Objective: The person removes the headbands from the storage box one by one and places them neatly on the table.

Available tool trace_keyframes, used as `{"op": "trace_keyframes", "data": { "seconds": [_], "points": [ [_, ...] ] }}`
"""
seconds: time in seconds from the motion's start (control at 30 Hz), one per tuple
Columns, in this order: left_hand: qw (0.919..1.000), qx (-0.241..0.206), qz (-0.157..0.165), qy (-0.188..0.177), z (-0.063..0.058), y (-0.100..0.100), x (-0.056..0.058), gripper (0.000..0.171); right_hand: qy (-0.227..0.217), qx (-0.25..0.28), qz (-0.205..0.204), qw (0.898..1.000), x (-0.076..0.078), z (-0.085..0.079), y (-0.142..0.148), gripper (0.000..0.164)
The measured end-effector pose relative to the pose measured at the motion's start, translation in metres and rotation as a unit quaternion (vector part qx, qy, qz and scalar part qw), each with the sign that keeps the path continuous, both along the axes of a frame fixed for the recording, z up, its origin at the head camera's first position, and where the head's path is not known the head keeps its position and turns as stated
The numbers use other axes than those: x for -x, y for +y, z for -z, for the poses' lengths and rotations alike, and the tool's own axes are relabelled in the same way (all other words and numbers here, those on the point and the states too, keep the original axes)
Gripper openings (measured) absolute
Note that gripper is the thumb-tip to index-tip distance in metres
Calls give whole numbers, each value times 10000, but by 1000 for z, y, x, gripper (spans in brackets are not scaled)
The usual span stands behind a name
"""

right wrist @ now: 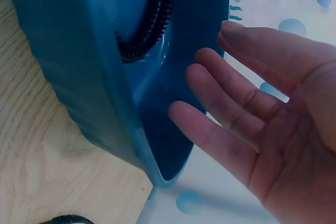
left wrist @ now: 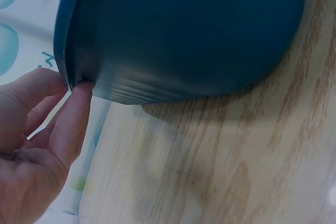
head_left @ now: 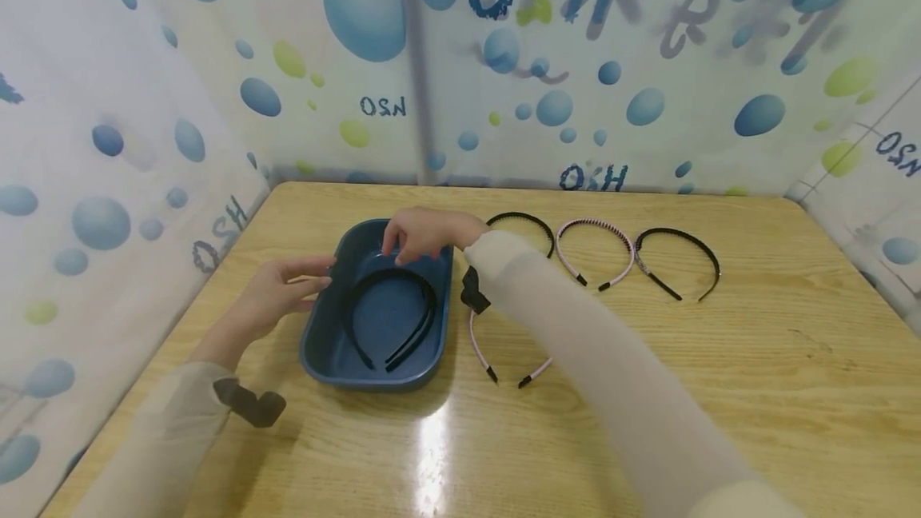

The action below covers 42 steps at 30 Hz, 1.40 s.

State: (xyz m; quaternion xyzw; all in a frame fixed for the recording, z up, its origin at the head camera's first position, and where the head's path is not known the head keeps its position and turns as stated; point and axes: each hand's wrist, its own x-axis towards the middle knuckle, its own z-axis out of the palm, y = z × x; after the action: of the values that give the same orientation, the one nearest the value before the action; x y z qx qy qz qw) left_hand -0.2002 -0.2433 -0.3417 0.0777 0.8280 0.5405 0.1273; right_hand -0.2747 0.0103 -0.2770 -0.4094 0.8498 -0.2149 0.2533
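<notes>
My left hand (head_left: 281, 290) is at the left rim of a blue plastic basin (head_left: 305, 342), and in the left wrist view its fingertips pinch the lip. Inside the basin lie black headbands (head_left: 392, 272), overlapping, their ends toward me; the right wrist view shows teeth on one black headband (right wrist: 157, 19). Over the far end of the basin hovers my right hand (head_left: 424, 232), its fingers loosely bent and holding nothing. In the right wrist view those fingers are spread above the basin's inside.
Right of the basin on the wooden table (head_left: 719, 390) lie a black headband (head_left: 521, 215), a pink toothed one (head_left: 593, 222) and another black one (head_left: 676, 232). A nearer pink headband (head_left: 478, 350) is partly hidden by my right sleeve. Printed curtains (head_left: 460, 86) stand behind.
</notes>
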Motion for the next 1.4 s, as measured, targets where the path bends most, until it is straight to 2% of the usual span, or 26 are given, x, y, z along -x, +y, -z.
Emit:
{"op": "trace_keyframes", "data": {
  "seconds": [0.37,0.87,1.13,1.23,1.4],
  "points": [
    [10000,-40,30,36,0,1,2,50,-161,-100,242,9995,6,5,-13,30],
    [10000,5,34,28,-2,0,-1,49,-317,-525,626,9962,7,15,-38,29],
    [10000,-7,24,52,-1,2,1,50,-446,-609,810,9939,17,26,-50,24],
    [9999,-36,46,93,-1,2,1,48,-499,-614,841,9933,16,28,-51,26],
    [9999,-51,89,121,0,1,-1,47,-395,-595,674,9952,6,26,-53,31]
  ]
}}
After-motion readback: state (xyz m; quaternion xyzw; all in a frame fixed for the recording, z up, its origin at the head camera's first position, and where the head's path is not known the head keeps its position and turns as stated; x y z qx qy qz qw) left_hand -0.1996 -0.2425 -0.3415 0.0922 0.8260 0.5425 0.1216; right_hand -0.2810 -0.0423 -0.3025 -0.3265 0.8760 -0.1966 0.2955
